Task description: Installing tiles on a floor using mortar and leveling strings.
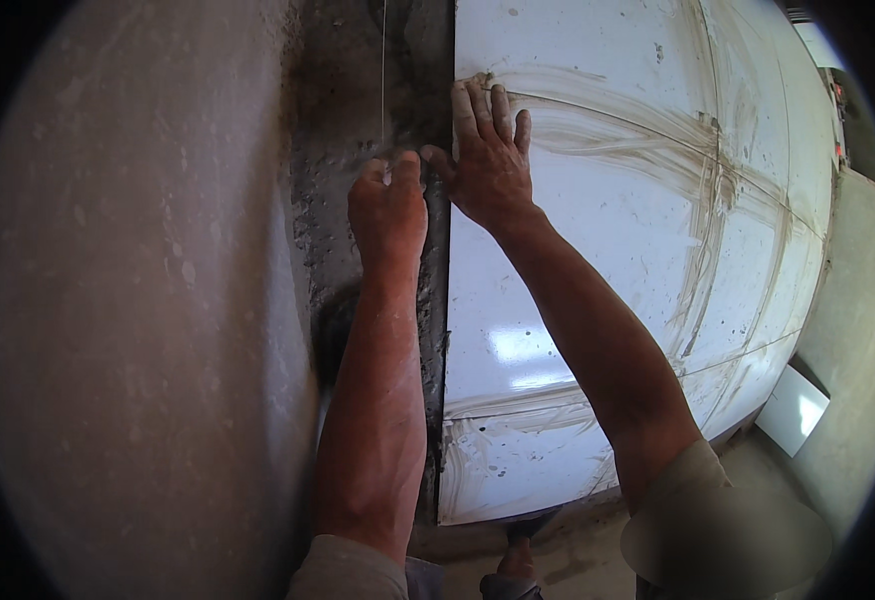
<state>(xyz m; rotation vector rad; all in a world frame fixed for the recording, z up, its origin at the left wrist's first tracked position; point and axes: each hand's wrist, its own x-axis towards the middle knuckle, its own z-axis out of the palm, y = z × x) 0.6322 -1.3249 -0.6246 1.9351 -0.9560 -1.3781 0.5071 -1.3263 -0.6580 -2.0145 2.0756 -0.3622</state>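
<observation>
A thin pale string point(384, 70) runs straight down from the top of the view to my left hand point(390, 215). The fingers of that hand are pinched together around its lower end, in front of a strip of rough grey mortar point(343, 120). My right hand point(495, 175) lies flat with fingers spread on a glossy white tile point(578, 260), close to the tile's left edge. Its thumb reaches toward the left fingertips. Brown-grey smears follow the joints between the tiles.
A plain grey plastered wall point(158, 250) fills the left side. Tiles extend to the right, with joint lines point(713, 160) crossing. A loose white tile point(794, 410) rests at the lower right on the grey floor point(848, 290). My leg point(518, 565) shows at the bottom.
</observation>
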